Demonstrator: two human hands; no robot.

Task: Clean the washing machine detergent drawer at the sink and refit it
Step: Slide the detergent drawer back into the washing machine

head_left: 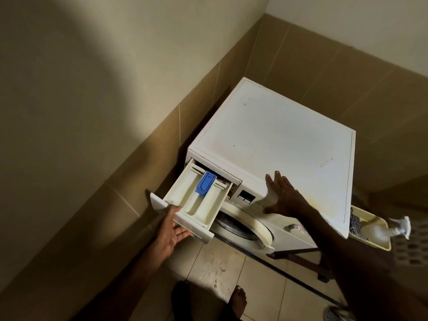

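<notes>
A white front-loading washing machine (273, 133) stands in a tiled corner. Its cream detergent drawer (185, 200) is pulled far out at the top left, showing its compartments and a blue insert (206, 183). My left hand (170, 230) holds the drawer's front panel from below, thumb on the top edge and fingers curled under it. My right hand (281, 193) lies flat with spread fingers against the machine's front top edge, beside the control display (246, 196). The round door (245, 228) below looks slightly ajar.
A cream tray (370, 230) to the right of the machine holds a checked cloth (354, 224) and a white spray bottle (391, 228). The machine sits on a dark stand (301, 260). Brown tiled walls close in on the left and behind. My bare foot (238, 302) is on the floor tiles.
</notes>
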